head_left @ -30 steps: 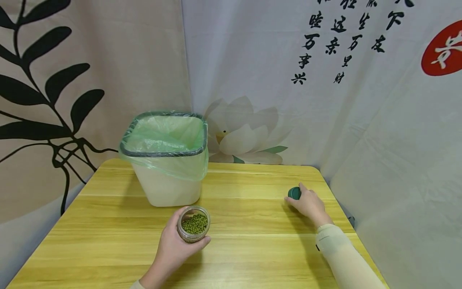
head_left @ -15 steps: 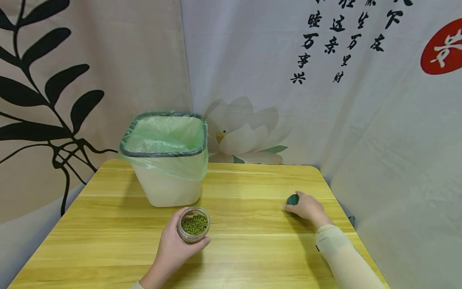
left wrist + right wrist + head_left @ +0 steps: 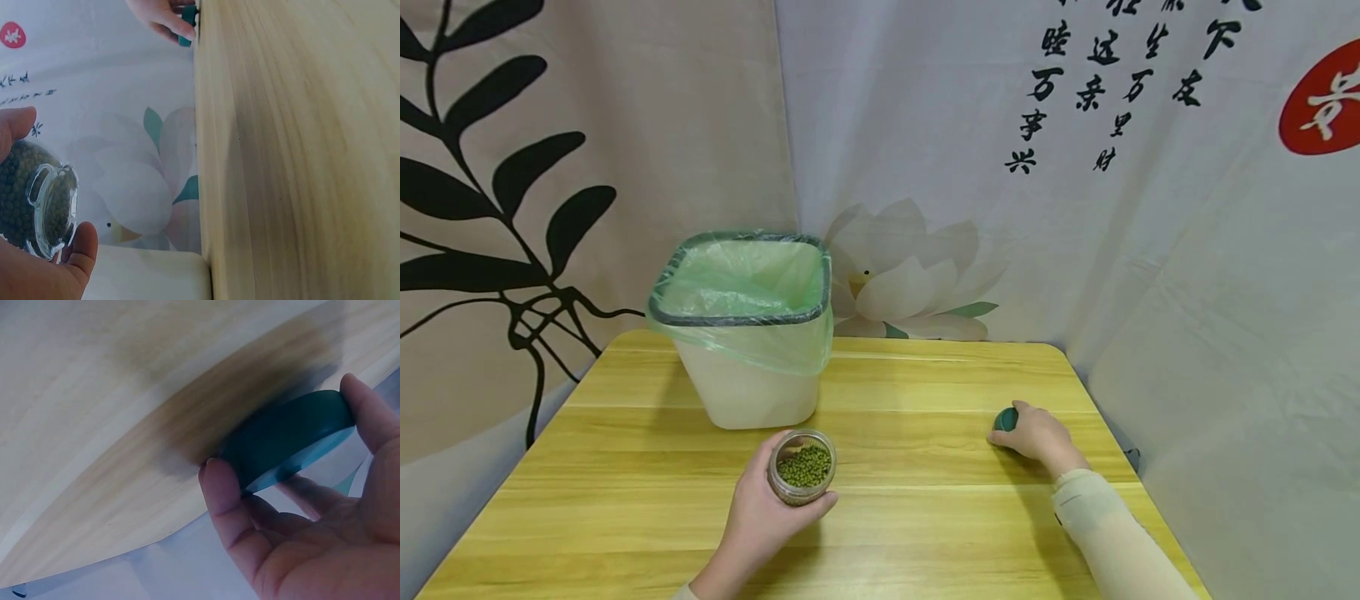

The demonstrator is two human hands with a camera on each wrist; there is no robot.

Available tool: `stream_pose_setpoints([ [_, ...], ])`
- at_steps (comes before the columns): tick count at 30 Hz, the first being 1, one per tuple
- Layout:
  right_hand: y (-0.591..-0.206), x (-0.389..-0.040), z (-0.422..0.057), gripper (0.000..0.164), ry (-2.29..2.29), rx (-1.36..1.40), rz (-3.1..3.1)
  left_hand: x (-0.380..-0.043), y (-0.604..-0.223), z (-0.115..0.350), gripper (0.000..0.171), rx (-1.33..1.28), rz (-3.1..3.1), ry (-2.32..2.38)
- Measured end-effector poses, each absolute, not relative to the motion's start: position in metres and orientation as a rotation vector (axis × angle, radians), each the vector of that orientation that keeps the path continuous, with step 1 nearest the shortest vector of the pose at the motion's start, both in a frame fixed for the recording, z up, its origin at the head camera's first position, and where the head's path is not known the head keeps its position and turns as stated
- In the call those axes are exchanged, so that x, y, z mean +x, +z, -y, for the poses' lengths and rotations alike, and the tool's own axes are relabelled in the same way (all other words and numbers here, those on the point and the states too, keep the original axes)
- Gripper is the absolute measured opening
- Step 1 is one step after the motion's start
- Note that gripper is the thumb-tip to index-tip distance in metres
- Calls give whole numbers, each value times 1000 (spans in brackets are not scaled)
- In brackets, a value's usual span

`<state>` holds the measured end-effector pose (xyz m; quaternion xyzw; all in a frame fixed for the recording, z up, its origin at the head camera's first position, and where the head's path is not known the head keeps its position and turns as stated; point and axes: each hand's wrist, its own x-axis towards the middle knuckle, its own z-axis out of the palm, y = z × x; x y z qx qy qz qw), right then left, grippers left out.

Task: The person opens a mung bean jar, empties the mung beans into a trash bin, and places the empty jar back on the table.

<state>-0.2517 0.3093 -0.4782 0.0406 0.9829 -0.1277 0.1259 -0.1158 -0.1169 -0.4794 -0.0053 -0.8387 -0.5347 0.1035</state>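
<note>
My left hand (image 3: 767, 500) grips a clear jar (image 3: 802, 467) partly filled with small green beans (image 3: 806, 466); its mouth is uncovered and tips toward the head camera. In the left wrist view the jar (image 3: 47, 200) sits between thumb and fingers, above the table. At the right, my right hand (image 3: 1037, 433) pinches a round dark green lid (image 3: 1006, 419) by its edge. The right wrist view has the lid (image 3: 290, 440) between thumb and fingertips, very near the table surface; whether it touches the wood I cannot tell.
A white bin (image 3: 760, 383) lined with a green plastic bag (image 3: 745, 287) stands at the back left of the wooden table (image 3: 910, 517), beyond my left hand. Printed cloth curtains (image 3: 925, 125) hang behind the table and along its right side.
My right hand has come down slightly with the green lid, toward the table and a little nearer to me. The left hand and jar have stayed in place.
</note>
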Motion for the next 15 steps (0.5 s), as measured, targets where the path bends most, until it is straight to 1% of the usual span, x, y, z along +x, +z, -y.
stream_pose_setpoints([
  [15, -483, -251, -307, 98, -330, 113, -2868, -116, -481, 118, 98, -25, 2461, -1597],
])
